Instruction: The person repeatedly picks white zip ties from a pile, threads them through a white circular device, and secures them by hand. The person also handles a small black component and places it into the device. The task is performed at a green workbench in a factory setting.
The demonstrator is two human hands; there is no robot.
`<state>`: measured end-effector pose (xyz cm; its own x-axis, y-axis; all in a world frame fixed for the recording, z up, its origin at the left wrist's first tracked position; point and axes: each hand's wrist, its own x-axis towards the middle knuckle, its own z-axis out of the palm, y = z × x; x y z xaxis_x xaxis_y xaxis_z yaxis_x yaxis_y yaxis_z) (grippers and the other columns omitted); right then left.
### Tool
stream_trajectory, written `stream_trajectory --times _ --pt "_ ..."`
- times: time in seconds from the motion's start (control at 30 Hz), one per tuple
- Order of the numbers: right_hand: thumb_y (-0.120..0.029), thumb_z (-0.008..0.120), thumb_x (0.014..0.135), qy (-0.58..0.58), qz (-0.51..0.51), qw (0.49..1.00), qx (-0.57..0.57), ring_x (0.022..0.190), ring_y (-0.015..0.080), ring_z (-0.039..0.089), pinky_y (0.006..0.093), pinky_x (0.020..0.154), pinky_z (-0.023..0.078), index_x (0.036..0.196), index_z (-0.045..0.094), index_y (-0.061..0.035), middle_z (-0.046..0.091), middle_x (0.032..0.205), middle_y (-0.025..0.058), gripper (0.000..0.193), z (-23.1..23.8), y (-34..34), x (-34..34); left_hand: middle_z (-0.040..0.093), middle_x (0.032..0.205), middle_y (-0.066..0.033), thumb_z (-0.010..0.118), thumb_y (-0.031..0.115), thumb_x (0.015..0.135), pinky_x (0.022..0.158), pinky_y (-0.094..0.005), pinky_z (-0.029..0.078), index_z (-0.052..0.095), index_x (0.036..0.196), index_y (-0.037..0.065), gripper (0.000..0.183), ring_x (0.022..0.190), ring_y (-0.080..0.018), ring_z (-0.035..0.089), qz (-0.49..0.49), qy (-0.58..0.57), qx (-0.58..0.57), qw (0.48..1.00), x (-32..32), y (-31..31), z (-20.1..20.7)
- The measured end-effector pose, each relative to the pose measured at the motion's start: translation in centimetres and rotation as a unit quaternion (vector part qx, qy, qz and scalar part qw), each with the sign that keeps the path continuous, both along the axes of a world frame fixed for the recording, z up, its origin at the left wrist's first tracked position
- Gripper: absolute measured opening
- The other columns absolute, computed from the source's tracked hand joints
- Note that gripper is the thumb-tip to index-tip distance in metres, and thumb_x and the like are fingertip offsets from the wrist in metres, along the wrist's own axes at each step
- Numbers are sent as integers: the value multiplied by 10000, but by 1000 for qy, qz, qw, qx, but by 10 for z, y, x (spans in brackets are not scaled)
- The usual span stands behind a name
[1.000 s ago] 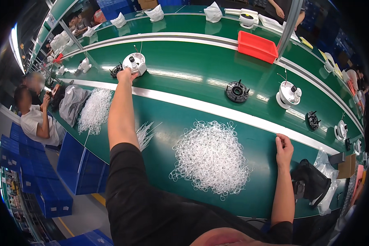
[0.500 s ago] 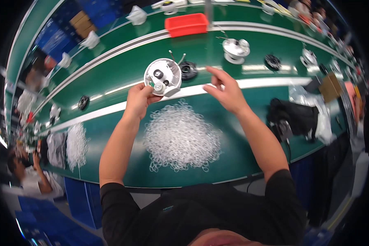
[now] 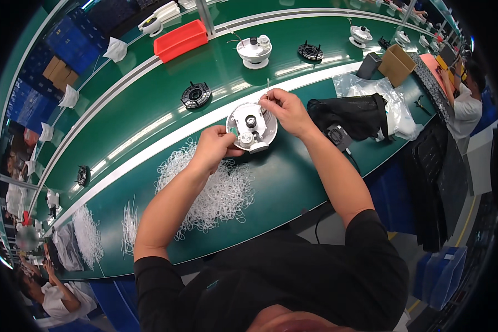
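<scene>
A round white plastic housing (image 3: 240,120) with a black round part in its middle is held over the near green bench. My left hand (image 3: 214,147) grips its left rim, thumb on the inner side. At the upper right rim, my right hand (image 3: 287,113) has thumb and fingers pinched on a thin cable (image 3: 268,87), whose end sticks up above them. To the left below the housing spreads a heap of white looped ties (image 3: 218,193), partly covered by my left forearm.
Beyond a white rail, black ring-shaped parts (image 3: 196,95) and white housings (image 3: 254,52) stand on the green line. A red tray (image 3: 181,40) is behind. Right are a black cloth bag (image 3: 348,113), a small fan (image 3: 337,135) and clear plastic bags. Co-workers sit at both ends.
The view has swung to the right. My right hand, open and apart before, has come to the housing and closed on its cable. My left hand still holds the rim.
</scene>
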<state>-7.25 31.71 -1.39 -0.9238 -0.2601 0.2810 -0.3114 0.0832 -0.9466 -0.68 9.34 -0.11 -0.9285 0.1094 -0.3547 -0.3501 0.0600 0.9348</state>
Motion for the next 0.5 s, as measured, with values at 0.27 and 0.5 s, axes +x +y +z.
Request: stream_trajectory --times 0.27,0.5 --pt "-175 611 968 -6 2 1000 10 756 120 596 283 705 490 1032 675 10 652 842 50 206 0 20 2 690 957 -170 560 36 880 694 -256 615 588 1047 -107 222 791 -206 712 -22 -48 -9 999 -4 14 -9" --pt "-186 506 1022 -34 6 998 54 807 85 543 246 743 460 1214 662 -4 599 830 -1 307 1 14 0 689 941 -153 600 136 945 676 -254 608 595 1063 -91 255 745 -189 706 -50 -35 -1 998 6 19 -3"
